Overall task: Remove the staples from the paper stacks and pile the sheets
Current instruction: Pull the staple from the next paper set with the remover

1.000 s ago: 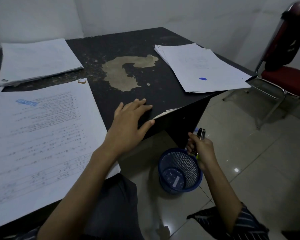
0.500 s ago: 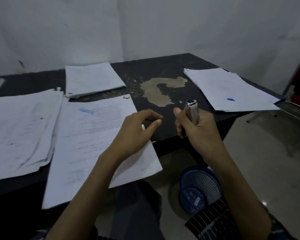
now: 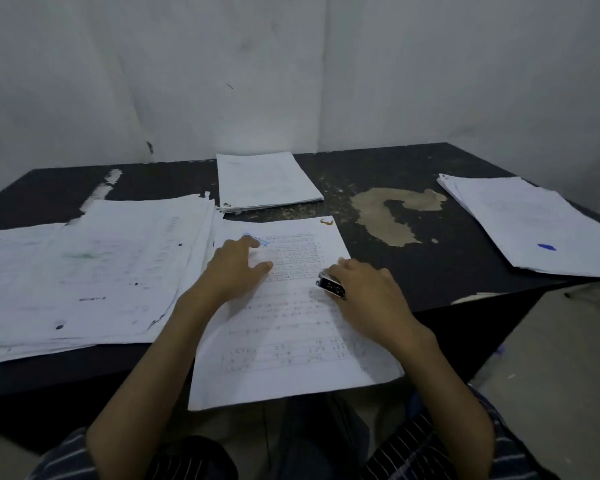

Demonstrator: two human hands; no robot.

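A printed paper stack (image 3: 291, 327) lies in front of me on the black table (image 3: 413, 271), its near end hanging over the edge. My left hand (image 3: 234, 268) rests flat on its upper part, fingers spread near a blue stamp. My right hand (image 3: 364, 289) grips a small metal staple remover (image 3: 330, 285) over the stack's right edge. A bent rusty staple (image 3: 326, 221) sits at the stack's top right corner.
A wide loose pile of sheets (image 3: 90, 268) lies at the left. A neat stack (image 3: 264, 181) sits at the back middle, another pile (image 3: 530, 223) with a blue mark at the right. A worn tan patch (image 3: 392, 216) marks the tabletop. White walls stand behind.
My view has lifted from the floor basket to the table. My right hand has come up from beside the basket onto the stack with the remover. My left hand has moved onto the sheet.
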